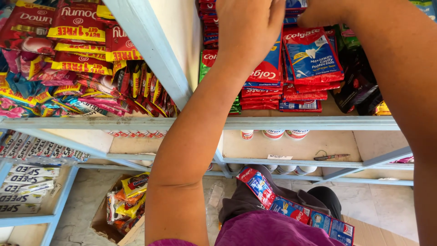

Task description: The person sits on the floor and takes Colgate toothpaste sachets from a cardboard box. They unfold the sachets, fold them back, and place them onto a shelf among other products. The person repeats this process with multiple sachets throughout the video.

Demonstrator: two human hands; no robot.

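Pressing flat, open left hand [248, 25] on sachets [312, 57]; right hand's [318, 13] grip unclear.

both hands' fingertips and the sachet stack's top are cut off.

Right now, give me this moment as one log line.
left hand: on stacked red-and-blue sachet strips | right hand: same stack, grip hidden | loose red-and-blue sachet strip: on lap | pale blue metal shelf
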